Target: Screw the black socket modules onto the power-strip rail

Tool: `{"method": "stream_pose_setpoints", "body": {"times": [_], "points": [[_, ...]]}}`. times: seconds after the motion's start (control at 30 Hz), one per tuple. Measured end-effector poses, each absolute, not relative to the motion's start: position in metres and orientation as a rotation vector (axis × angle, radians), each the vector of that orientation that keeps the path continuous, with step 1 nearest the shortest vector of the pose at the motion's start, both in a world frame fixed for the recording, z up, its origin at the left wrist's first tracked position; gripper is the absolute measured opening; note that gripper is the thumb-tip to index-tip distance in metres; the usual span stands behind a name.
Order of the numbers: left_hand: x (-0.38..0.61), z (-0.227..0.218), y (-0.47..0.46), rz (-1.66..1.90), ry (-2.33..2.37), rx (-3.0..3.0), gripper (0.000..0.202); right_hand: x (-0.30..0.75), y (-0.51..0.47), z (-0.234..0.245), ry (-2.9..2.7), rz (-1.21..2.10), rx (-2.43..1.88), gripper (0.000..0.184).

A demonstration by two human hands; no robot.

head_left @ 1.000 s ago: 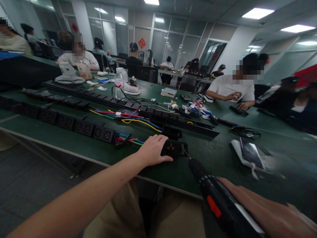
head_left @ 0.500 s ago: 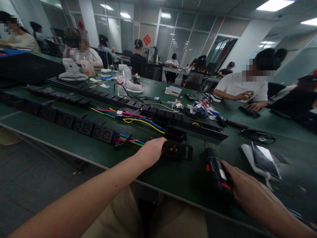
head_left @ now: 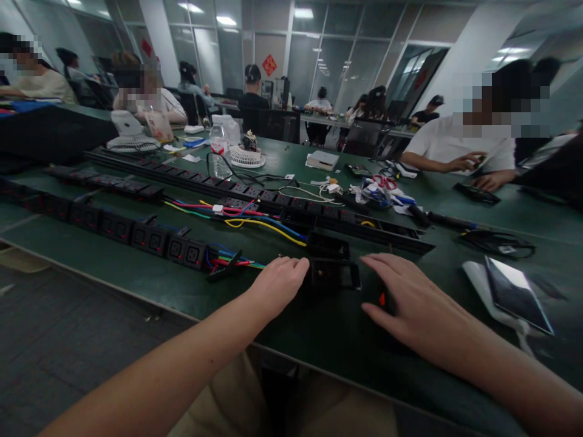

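Note:
My left hand (head_left: pixel 283 282) is closed on the near end of a black plastic housing (head_left: pixel 354 276), tilted so that brassy contacts show inside it. Coloured wires (head_left: pixel 249 263) run leftward from behind my fingers to a long row of black power sockets (head_left: pixel 186 250). To the right, my right hand (head_left: pixel 412 294) is open, its fingers stretched toward the housing and the thumb apart. Under it lies a black and orange power screwdriver (head_left: pixel 382 300), mostly hidden by the hand. Just behind the held piece sits a second black housing (head_left: pixel 328 246) with yellow and blue wires going into it.
A long black power strip (head_left: pixel 273 197) crosses the green table. Behind it stand a water bottle (head_left: pixel 219 149) and a small white fan (head_left: pixel 246 156). A tablet (head_left: pixel 517 291) lies at the right, near a cable coil (head_left: pixel 498 241). A co-worker (head_left: pixel 460 149) sits across the table.
My right hand has let go of the power screwdriver's body and moved left over it, fingers opening toward the housing. My left hand keeps its hold, and the housing has shifted slightly right in view.

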State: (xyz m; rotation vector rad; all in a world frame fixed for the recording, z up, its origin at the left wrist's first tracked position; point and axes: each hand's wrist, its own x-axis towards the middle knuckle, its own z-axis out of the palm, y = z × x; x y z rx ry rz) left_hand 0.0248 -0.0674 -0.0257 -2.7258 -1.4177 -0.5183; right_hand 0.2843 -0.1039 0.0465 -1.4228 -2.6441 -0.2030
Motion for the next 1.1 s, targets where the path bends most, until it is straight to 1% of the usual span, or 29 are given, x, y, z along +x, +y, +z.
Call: {"method": "stream_pose_setpoints", "body": {"times": [0.07,0.1,0.13,0.17,0.27,0.33,0.53,0.63,0.83,0.97,1.1], "points": [[0.025,-0.026,-0.068,-0.516,-1.439,-2.717,0.015,0.253,-0.091,0.041,-2.647,-0.212,-1.405,0.083],[0.024,-0.027,-0.068,-0.528,-1.446,-2.718,0.015,0.240,-0.085,0.037,-2.652,-0.205,-1.408,0.088],[0.024,-0.028,-0.068,-0.544,-1.450,-2.723,0.015,0.231,-0.079,0.033,-2.669,-0.182,-1.403,0.088],[0.023,-0.029,-0.067,-0.562,-1.449,-2.729,0.015,0.225,-0.074,0.028,-2.681,-0.156,-1.400,0.083],[0.020,-0.032,-0.066,-0.609,-1.452,-2.749,0.016,0.219,-0.066,0.021,-2.670,-0.076,-1.419,0.057],[0.019,-0.031,-0.065,-0.624,-1.469,-2.769,0.017,0.220,-0.067,0.019,-2.634,-0.038,-1.448,0.050],[0.019,-0.028,-0.066,-0.594,-1.435,-2.834,0.020,0.218,-0.075,0.021,-2.565,-0.042,-1.513,0.053],[0.018,-0.030,-0.064,-0.644,-1.350,-2.790,0.021,0.217,-0.077,0.020,-2.539,-0.059,-1.528,0.052],[0.013,-0.035,-0.059,-0.729,-1.292,-2.731,0.014,0.222,-0.079,0.018,-2.524,-0.059,-1.505,0.052],[0.015,-0.037,-0.057,-0.866,-1.315,-2.831,0.012,0.222,-0.079,0.020,-2.522,-0.029,-1.485,0.053],[0.016,-0.036,-0.057,-1.003,-1.286,-2.925,0.011,0.217,-0.079,0.025,-2.526,0.014,-1.466,0.048]]}}
